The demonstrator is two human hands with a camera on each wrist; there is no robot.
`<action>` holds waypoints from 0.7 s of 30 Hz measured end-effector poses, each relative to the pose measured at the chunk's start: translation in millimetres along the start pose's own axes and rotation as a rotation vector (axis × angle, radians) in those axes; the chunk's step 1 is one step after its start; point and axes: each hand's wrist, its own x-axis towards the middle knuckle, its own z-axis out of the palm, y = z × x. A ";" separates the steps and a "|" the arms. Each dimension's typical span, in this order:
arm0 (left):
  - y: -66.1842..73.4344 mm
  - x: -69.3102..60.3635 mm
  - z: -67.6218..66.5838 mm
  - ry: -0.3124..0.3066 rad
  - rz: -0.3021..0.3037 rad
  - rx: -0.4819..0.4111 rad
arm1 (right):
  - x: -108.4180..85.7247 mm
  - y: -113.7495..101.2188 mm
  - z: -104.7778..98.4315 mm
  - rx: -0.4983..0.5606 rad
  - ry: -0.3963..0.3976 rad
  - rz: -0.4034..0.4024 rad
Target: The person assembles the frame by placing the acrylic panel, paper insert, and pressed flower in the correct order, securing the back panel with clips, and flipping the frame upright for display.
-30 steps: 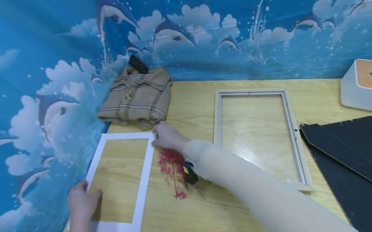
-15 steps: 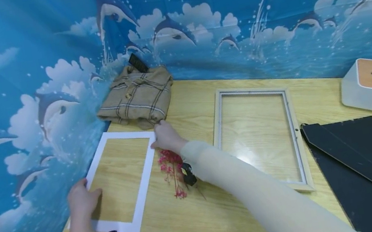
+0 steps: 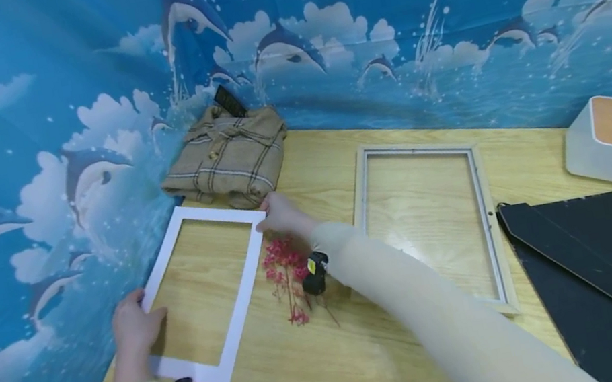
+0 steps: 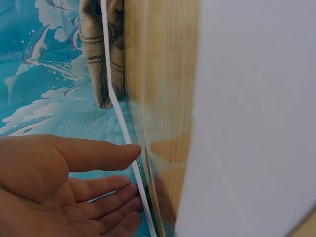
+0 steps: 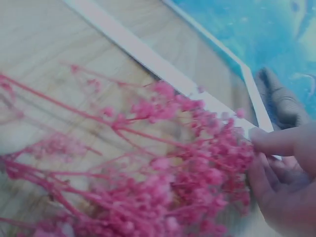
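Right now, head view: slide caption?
Right hand pinching a corner of a white photo mat, left hand at its edge, pink flower sprigs and picture frame alongside.

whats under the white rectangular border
Through the middle of the white border, the wood-grain tabletop shows. Whatever lies directly beneath its solid sides is covered and cannot be seen.
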 end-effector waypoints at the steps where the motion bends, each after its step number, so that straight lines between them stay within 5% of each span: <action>1: 0.4 -0.6 -0.4 0.006 -0.003 -0.006 | -2.2 -1.1 -1.9 0.084 -0.006 0.011; 8: -2.6 -3.1 -5.0 0.043 0.002 -0.063 | -9.2 -10.0 -11.4 0.592 -0.010 0.056; 21: 2.8 -15.4 -16.2 0.130 0.108 -0.100 | -12.2 -10.9 -44.4 0.759 0.064 0.058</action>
